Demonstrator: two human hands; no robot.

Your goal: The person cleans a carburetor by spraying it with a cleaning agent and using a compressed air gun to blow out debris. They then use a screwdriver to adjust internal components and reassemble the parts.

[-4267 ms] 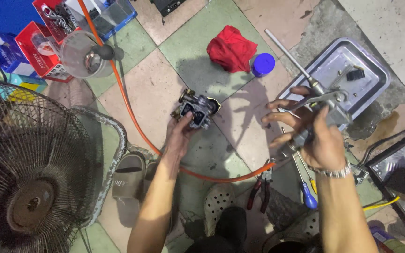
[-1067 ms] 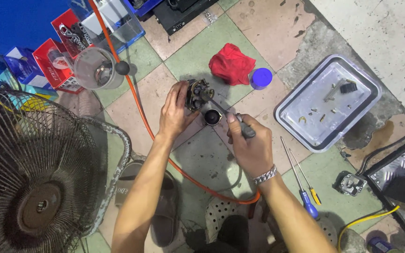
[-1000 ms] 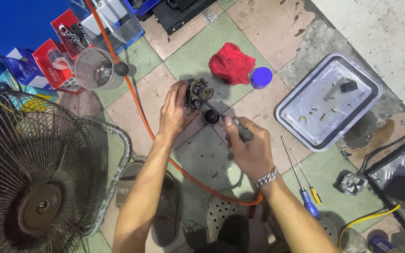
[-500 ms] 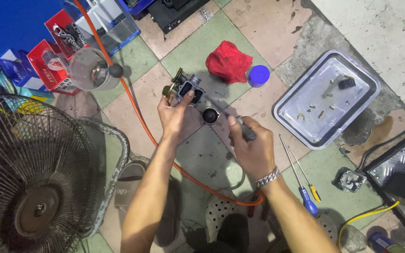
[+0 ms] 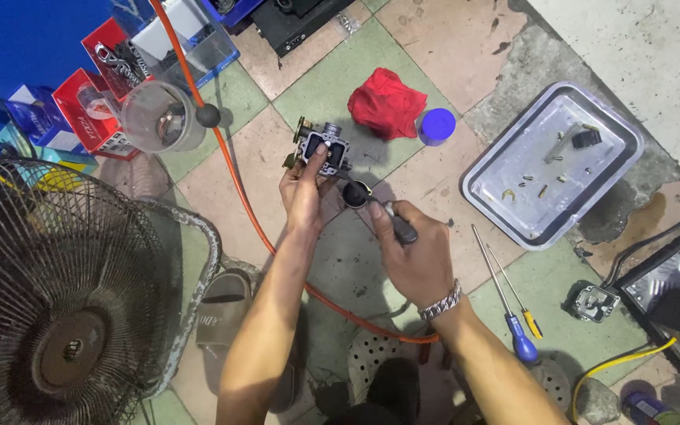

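While left hand [image 5: 302, 189] grips one carburetor [image 5: 322, 147] | two screwdrivers [image 5: 505, 295] | one tray [image 5: 488, 191]

Left hand [image 5: 302, 187] reaches up toward twelve o'clock, fingers curled shut; right hand [image 5: 415, 252] fisted, angled toward ten o'clock.

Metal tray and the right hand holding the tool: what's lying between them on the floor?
In the head view, nothing lies between the metal tray and the right hand; that stretch is bare tile. The two screwdrivers lie lower, below the tray.
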